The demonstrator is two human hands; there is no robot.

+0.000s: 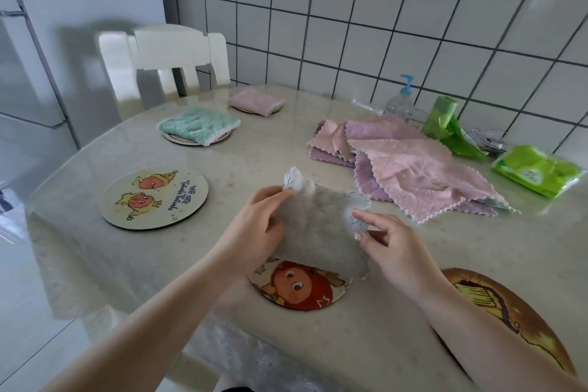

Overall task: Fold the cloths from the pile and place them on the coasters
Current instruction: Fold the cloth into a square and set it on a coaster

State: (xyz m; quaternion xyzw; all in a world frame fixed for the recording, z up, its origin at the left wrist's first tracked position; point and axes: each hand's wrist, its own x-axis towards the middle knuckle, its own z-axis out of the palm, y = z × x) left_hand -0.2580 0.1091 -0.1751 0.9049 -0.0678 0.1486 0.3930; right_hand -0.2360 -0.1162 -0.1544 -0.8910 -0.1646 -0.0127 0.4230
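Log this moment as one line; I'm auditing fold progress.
both hands hold grey cloth over red coaster | green cloth, pink cloth placed | pile remains

The grey cloth at the middle looks soft and fuzzy. The table top is smooth and shiny. The wall tiles above look glossy.

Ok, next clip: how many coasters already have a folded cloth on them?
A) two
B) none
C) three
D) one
A: a folded green cloth and a folded pink cloth each lie on a far coaster; the other three coasters carry no folded cloth, and both hands, left and right, hold the grey cloth.
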